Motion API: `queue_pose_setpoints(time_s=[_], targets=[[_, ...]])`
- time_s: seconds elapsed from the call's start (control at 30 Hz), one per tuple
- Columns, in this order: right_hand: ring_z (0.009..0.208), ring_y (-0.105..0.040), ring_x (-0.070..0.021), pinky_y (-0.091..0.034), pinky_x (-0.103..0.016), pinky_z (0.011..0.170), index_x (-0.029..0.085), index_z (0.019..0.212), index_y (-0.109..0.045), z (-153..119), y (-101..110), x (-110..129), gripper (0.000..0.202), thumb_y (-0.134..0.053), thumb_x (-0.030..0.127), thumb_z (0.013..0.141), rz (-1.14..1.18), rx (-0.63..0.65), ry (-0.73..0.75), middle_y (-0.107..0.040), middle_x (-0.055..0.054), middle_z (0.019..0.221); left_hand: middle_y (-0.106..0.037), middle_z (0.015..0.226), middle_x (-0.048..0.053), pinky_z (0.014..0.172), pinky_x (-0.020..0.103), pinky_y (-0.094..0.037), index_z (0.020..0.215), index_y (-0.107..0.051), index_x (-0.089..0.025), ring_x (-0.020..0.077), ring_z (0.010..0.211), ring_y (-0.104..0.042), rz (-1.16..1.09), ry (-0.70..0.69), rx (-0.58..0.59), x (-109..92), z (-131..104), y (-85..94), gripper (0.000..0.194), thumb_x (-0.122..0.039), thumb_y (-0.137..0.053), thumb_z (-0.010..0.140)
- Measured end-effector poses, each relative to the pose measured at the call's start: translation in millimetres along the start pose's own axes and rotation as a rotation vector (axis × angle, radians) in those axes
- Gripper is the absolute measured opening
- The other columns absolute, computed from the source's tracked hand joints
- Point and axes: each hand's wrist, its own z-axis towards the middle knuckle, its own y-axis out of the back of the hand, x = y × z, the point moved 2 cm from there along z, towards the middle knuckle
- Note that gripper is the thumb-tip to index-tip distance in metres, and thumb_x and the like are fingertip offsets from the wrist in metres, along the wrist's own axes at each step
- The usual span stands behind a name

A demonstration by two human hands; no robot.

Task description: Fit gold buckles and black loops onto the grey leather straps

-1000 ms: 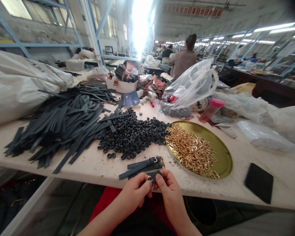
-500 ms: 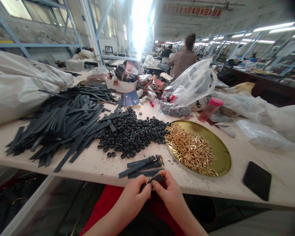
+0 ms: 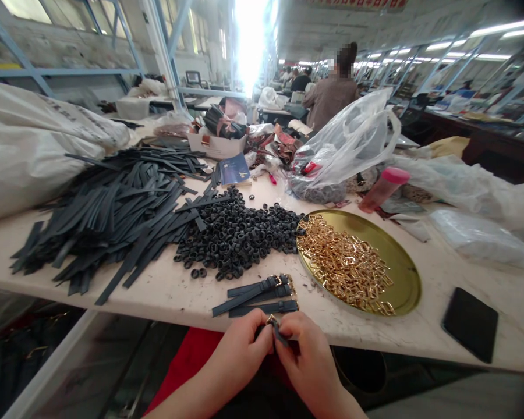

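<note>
A short dark strap (image 3: 280,336) is held up between the two hands at the middle of the bench's near edge, with a gold buckle (image 3: 271,319) showing at its upper end. The left hand (image 3: 248,342) has thumb and fingers closed on it beside the buckle; the right hand (image 3: 306,344) pinches it from the other side (how the fingertips underneath are placed cannot be seen). Just beyond the hands, near the same edge of the bench (image 3: 170,298), lies a small group of buckled straps (image 3: 257,298), their buckle ends toward the right. Behind these, around the middle of the bench, spreads a heap of small black loops (image 3: 240,233), running into a large pile of loose dark strips (image 3: 113,209) that reaches toward the near left part. To the right of the loops, and touching them, sits a round gold-coloured tray (image 3: 404,276) with many gold buckles (image 3: 349,265) massed on its left side. A flat black phone-like slab (image 3: 470,323) lies by the near right edge. Toward the far edge stand a blue booklet (image 3: 234,169) against a white box (image 3: 216,146), a clear plastic bag (image 3: 349,142) and a tilted pink-lidded bottle (image 3: 382,189). A person in brown (image 3: 334,100) is beyond.
</note>
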Motion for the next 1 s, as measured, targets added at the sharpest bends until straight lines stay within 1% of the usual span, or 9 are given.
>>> queue_pose_setpoints(time_s=[0.1, 0.23, 0.37, 0.47, 0.6, 0.67, 0.8, 0.9, 1.0], targets=[[0.061, -0.047, -0.0129, -0.037, -0.025, 0.058, 0.02, 0.072, -0.047, 4.2, 3.5, -4.7, 0.011, -0.058, 0.023, 0.071, 0.022, 0.068, -0.156, -0.05, 0.003, 0.064, -0.054, 0.065, -0.002, 0.055, 0.021, -0.033, 0.066, -0.049, -0.017, 0.0121, 0.063, -0.047, 0.103, -0.029, 0.044, -7.3, -3.2, 3.8, 0.02, -0.028, -0.041, 0.08], [0.057, -0.042, -0.01, -0.034, -0.022, 0.054, 0.02, 0.075, -0.043, 14.2, 2.3, -8.8, 0.018, -0.059, 0.028, 0.071, 0.263, 0.248, -0.377, -0.043, 0.006, 0.062, -0.051, 0.059, -0.004, 0.051, 0.019, -0.031, 0.063, -0.047, -0.017, 0.0106, 0.057, -0.046, 0.084, -0.02, 0.138, -7.6, 3.0, 9.9, 0.025, -0.036, -0.046, 0.079], [0.059, -0.042, -0.0106, -0.034, -0.022, 0.055, 0.019, 0.075, -0.046, 24.5, -2.5, -9.0, 0.017, -0.059, 0.031, 0.073, 0.265, 0.272, -0.345, -0.046, 0.005, 0.064, -0.049, 0.051, -0.006, 0.042, 0.018, -0.029, 0.065, -0.043, -0.018, 0.009, 0.044, -0.043, -0.002, 0.092, 0.136, 3.5, 20.7, 12.8, 0.026, -0.041, -0.05, 0.075], [0.063, -0.046, -0.0119, -0.035, -0.022, 0.057, 0.019, 0.074, -0.05, 34.0, -3.1, -9.0, 0.011, -0.058, 0.027, 0.074, 0.16, 0.276, -0.298, -0.05, 0.004, 0.065, -0.053, 0.059, -0.006, 0.04, 0.017, -0.032, 0.082, -0.043, -0.018, 0.0074, 0.041, -0.044, -0.144, 0.094, 0.114, 7.0, 30.8, 12.7, 0.02, -0.03, -0.055, 0.07], [0.058, -0.048, -0.012, -0.036, -0.023, 0.054, 0.019, 0.075, -0.051, 62.3, 3.6, -14.5, 0.018, -0.051, 0.036, 0.079, 0.172, 0.471, -0.31, -0.051, 0.003, 0.062, -0.057, 0.067, -0.005, 0.039, 0.016, -0.033, 0.099, -0.045, -0.019, 0.0062, 0.04, -0.042, -0.224, 0.036, 0.139, 7.9, 37.5, 15.2, 0.03, -0.025, -0.051, 0.071], [0.058, -0.049, -0.0128, -0.037, -0.024, 0.055, 0.019, 0.075, -0.051, 88.5, 11.0, -21.2, 0.026, -0.041, 0.041, 0.084, 0.047, 0.432, -0.24, -0.051, 0.002, 0.062, -0.056, 0.063, -0.005, 0.038, 0.016, -0.031, 0.095, -0.049, -0.018, 0.0066, 0.039, -0.04, -0.207, 0.051, 0.119, 10.6, 40.6, 18.2, 0.023, -0.029, -0.048, 0.075], [0.076, -0.051, -0.0181, -0.036, -0.03, 0.071, 0.019, 0.075, -0.054, 145.0, 18.6, -38.5, 0.008, -0.049, 0.023, 0.079, -0.523, 0.092, -0.033, -0.055, -0.004, 0.077, -0.057, 0.06, -0.004, 0.042, 0.017, -0.031, 0.088, -0.053, -0.017, 0.0075, 0.043, -0.041, -0.144, 0.051, 0.059, 14.4, 44.7, 22.7, 0.02, -0.033, -0.045, 0.079], [0.081, -0.051, -0.0203, -0.034, -0.031, 0.075, 0.018, 0.069, -0.053, 166.9, 12.7, -49.1, 0.008, -0.054, 0.01, 0.07, -0.558, 0.06, -0.046, -0.054, -0.006, 0.077, -0.058, 0.061, -0.003, 0.044, 0.018, -0.031, 0.087, -0.052, -0.016, 0.0075, 0.043, -0.04, -0.162, 0.024, 0.038, 15.4, 43.9, 24.0, 0.021, -0.032, -0.039, 0.082], [0.077, -0.051, -0.0195, -0.036, -0.031, 0.072, 0.018, 0.068, -0.051, 164.5, 11.4, -46.7, 0.008, -0.054, 0.011, 0.07, -0.51, 0.07, -0.073, -0.052, -0.004, 0.074, -0.056, 0.059, -0.004, 0.044, 0.019, -0.031, 0.083, -0.051, -0.016, 0.0076, 0.041, -0.037, -0.186, 0.021, 0.002, 16.2, 43.3, 27.0, 0.02, -0.03, -0.036, 0.083]])
